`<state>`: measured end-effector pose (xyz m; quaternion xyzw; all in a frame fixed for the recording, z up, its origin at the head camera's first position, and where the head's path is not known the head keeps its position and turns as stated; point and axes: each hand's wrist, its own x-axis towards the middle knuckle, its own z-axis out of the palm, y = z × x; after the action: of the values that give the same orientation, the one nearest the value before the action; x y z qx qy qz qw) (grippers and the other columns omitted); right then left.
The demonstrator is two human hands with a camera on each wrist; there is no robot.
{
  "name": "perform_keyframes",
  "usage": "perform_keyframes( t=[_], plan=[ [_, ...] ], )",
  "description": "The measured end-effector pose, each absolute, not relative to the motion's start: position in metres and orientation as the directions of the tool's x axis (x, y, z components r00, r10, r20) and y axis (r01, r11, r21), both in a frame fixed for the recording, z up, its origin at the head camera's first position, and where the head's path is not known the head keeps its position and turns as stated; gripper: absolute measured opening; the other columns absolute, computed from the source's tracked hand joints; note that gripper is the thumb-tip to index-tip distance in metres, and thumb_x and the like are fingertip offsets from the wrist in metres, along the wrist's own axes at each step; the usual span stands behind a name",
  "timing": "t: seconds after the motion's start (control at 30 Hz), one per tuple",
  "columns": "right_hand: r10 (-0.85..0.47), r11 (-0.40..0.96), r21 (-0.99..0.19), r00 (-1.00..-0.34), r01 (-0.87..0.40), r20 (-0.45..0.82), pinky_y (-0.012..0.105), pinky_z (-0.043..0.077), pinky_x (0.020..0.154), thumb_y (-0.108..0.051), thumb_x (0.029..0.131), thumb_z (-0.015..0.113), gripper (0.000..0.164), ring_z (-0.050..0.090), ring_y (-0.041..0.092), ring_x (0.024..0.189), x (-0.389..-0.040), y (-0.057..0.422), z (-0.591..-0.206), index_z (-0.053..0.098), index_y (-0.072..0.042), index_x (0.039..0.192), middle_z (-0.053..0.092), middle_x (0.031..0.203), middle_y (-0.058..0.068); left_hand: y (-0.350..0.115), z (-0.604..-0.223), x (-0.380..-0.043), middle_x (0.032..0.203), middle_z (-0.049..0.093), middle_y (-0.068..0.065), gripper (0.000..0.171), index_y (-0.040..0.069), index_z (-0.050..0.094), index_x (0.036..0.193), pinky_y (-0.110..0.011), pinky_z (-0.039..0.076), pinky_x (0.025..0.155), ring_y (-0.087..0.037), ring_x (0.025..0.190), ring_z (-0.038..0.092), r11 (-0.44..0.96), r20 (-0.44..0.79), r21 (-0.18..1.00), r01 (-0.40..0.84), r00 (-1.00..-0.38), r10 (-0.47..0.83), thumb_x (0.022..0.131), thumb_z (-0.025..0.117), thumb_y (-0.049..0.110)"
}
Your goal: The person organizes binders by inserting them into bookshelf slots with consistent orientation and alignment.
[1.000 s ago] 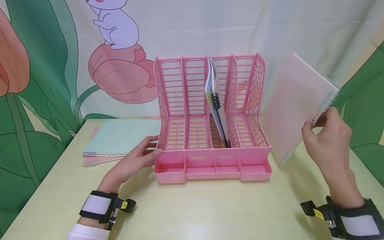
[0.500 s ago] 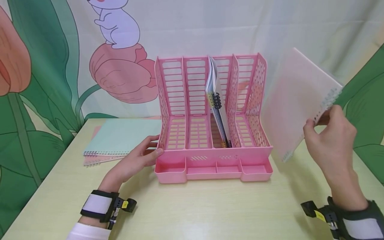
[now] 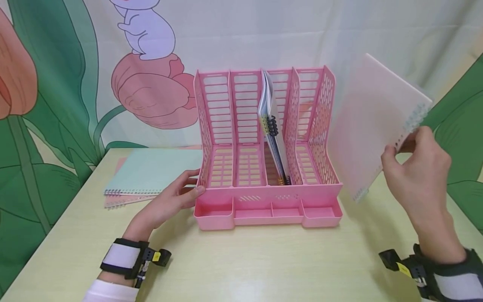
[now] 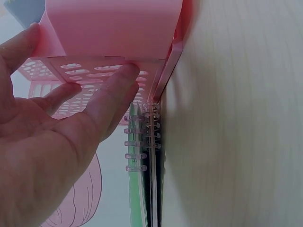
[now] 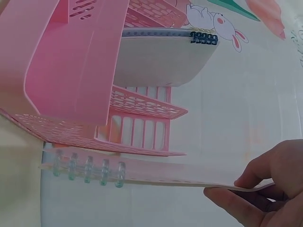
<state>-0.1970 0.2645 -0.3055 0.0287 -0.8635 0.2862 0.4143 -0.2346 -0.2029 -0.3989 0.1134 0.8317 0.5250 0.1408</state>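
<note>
A pink desktop file rack stands mid-table, with tall slots behind and small trays in front. My left hand touches its left side, fingers extended along the perforated wall and thumb near the front corner. Right of the rack, my right hand pinches a pale pink spiral notebook by its bound edge. The notebook is tilted, with clear bluish rings along its spine. Whether its lower corner touches the table I cannot tell. Several spiral notebooks lean in the rack's third slot from the left.
Behind my left hand, a mint-green spiral notebook lies on top of a pink notebook. A printed curtain hangs behind the pale wooden table.
The right hand has lifted slightly, moving a little to the right, and the pale pink notebook's top edge has risen with it. The left hand and the rack stay put.
</note>
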Motion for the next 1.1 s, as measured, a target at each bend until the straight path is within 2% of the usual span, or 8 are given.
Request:
perform_keyframes(
  t=[0.43, 0.67, 0.83, 0.87, 0.97, 1.1],
  plan=[
    [0.165, 0.838, -0.448, -0.639, -0.311, 0.752, 0.027, 0.032, 0.064, -0.002, 0.093, 0.062, 0.021, 0.065, 0.039, 0.083, -0.19, 0.259, -0.292, 0.056, 0.011, 0.108, 0.066, 0.093, 0.025, -0.203, -0.4, -0.236, 0.153, 0.04, -0.018, 0.072, 0.019, 0.033, 0.157, -0.048, 0.053, 0.1, -0.038, 0.135, 0.047, 0.427, -0.12, 0.903, 0.037, -0.935, 0.334, 0.1, 0.064, 0.049],
    [0.14, 0.845, -0.416, -0.614, -0.334, 0.777, 0.028, 0.031, 0.062, -0.001, 0.092, 0.061, 0.019, 0.065, 0.042, 0.082, -0.185, 0.257, -0.284, 0.054, 0.012, 0.104, 0.064, 0.089, 0.027, -0.203, -0.4, -0.236, 0.152, 0.04, -0.018, 0.072, 0.017, 0.032, 0.158, -0.05, 0.053, 0.1, -0.039, 0.135, 0.047, 0.425, -0.112, 0.904, 0.046, -0.934, 0.339, 0.1, 0.064, 0.048],
    [0.132, 0.851, -0.4, -0.599, -0.341, 0.79, 0.025, 0.031, 0.062, -0.001, 0.092, 0.06, 0.018, 0.063, 0.037, 0.081, -0.182, 0.257, -0.281, 0.055, 0.012, 0.103, 0.064, 0.089, 0.026, -0.203, -0.4, -0.236, 0.152, 0.04, -0.017, 0.072, 0.019, 0.033, 0.157, -0.049, 0.053, 0.099, -0.038, 0.134, 0.048, 0.424, -0.115, 0.905, 0.041, -0.934, 0.338, 0.099, 0.064, 0.049],
    [0.131, 0.852, -0.396, -0.592, -0.344, 0.795, 0.024, 0.031, 0.062, -0.001, 0.091, 0.06, 0.018, 0.062, 0.035, 0.08, -0.182, 0.257, -0.28, 0.055, 0.012, 0.103, 0.065, 0.089, 0.026, -0.203, -0.4, -0.236, 0.152, 0.041, -0.017, 0.072, 0.02, 0.033, 0.157, -0.049, 0.053, 0.099, -0.038, 0.134, 0.048, 0.424, -0.117, 0.905, 0.039, -0.935, 0.336, 0.099, 0.065, 0.049],
    [0.135, 0.851, -0.392, -0.577, -0.349, 0.805, 0.021, 0.029, 0.061, -0.002, 0.091, 0.06, 0.017, 0.059, 0.01, 0.079, -0.181, 0.258, -0.279, 0.056, 0.011, 0.102, 0.066, 0.09, 0.025, -0.203, -0.401, -0.236, 0.152, 0.041, -0.016, 0.073, 0.02, 0.033, 0.157, -0.049, 0.053, 0.099, -0.038, 0.134, 0.048, 0.424, -0.119, 0.905, 0.037, -0.934, 0.336, 0.099, 0.064, 0.05],
    [0.143, 0.849, -0.398, -0.573, -0.348, 0.807, 0.018, 0.027, 0.061, -0.002, 0.091, 0.06, 0.016, 0.041, -0.018, 0.08, -0.179, 0.259, -0.278, 0.057, 0.011, 0.1, 0.067, 0.091, 0.024, -0.203, -0.401, -0.236, 0.152, 0.041, -0.016, 0.074, 0.02, 0.032, 0.158, -0.049, 0.053, 0.099, -0.038, 0.135, 0.047, 0.427, -0.122, 0.904, 0.035, -0.935, 0.334, 0.099, 0.064, 0.05]
  ],
)
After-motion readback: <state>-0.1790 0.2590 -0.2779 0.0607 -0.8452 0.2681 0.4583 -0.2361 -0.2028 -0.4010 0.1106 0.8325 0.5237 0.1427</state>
